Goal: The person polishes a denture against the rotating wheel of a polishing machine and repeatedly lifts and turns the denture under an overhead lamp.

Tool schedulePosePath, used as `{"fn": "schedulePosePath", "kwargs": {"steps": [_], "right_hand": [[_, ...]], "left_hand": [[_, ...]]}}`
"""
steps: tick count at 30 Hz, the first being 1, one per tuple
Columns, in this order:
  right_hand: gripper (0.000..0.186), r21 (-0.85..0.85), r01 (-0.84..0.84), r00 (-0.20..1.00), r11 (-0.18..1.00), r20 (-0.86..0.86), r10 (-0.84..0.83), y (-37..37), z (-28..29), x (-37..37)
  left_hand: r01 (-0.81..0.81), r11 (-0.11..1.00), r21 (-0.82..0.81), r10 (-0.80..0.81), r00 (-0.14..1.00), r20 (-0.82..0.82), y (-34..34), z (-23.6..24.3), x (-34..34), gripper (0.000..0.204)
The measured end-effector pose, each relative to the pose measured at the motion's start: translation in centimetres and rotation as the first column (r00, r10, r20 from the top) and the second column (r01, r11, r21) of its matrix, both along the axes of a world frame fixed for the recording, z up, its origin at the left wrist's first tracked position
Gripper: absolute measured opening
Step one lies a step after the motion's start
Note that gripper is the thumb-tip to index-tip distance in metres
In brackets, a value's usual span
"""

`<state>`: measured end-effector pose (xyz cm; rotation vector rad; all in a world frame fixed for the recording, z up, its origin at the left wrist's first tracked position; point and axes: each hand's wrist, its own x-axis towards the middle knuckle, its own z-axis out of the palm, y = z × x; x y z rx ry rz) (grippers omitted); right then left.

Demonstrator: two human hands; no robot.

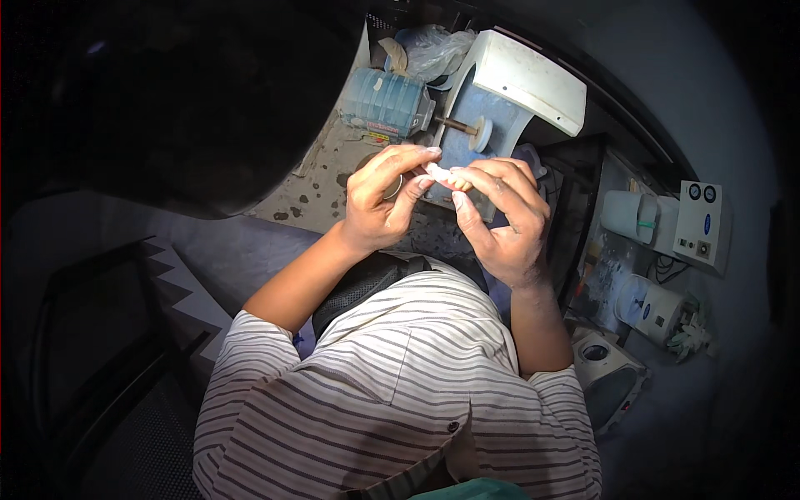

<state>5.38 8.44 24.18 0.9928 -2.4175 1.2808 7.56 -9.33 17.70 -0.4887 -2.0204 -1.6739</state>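
Note:
My left hand (387,196) and my right hand (500,212) are raised in the middle of the view, both pinching a small pale-pink piece (446,177) that looks like a denture, with cream tooth-like parts at its right. Fingertips cover some of it. Just beyond my hands is a white polishing machine hood (521,71) with a round pale wheel (481,133) on a horizontal spindle.
A clear blue plastic jug (383,100) lies left of the hood, below a crumpled bag (429,54), on a stained worktop (296,187). Small machines (700,229) and a boxy unit (600,383) stand at my right. A black frame (92,275) is at lower left.

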Motion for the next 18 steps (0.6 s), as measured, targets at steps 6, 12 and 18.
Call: {"fn": "schedulePosePath", "kwargs": {"steps": [6,12,18], "right_hand": [[0.021,0.001,-0.002,1.0,1.0,0.018,0.002,0.0,0.3,0.1],[0.021,-0.014,0.009,0.999,1.0,0.039,-0.008,0.4,-0.4,-0.2],[0.019,-0.15,0.117,0.887,0.982,0.46,-0.036,2.1,-7.7,-2.3]], "left_hand": [[0.002,1.0,-0.009,-0.002,1.0,-0.015,0.1,0.1,0.1,0.023],[0.004,1.0,-0.029,-0.004,1.0,0.015,0.5,-0.1,-0.1,0.02],[0.024,0.996,-0.088,0.006,0.945,0.328,2.2,-5.3,-2.2,0.009]]}}
